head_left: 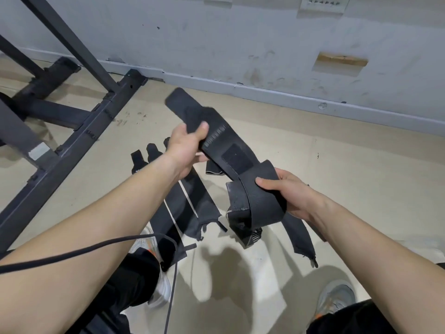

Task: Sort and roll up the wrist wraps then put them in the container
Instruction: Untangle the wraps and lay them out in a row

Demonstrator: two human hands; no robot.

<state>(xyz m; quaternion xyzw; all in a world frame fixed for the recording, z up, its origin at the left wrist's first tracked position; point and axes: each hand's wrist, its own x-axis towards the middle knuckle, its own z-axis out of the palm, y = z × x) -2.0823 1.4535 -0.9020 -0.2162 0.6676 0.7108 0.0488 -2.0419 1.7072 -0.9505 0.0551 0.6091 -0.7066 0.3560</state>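
A person holds one black wrist wrap (226, 150) in the air between both hands, above the beige floor (337, 165). The left hand (185, 150) grips its upper stretch, thumb pressed on top. The right hand (291, 194) pinches the lower end, which curls over into a loop. A row of raised letters on the wrap is too blurred to read. More wraps (192, 196) lie flat side by side on the floor below; white print on one is too small to read. A dark box (237, 208) sits just beneath the loop.
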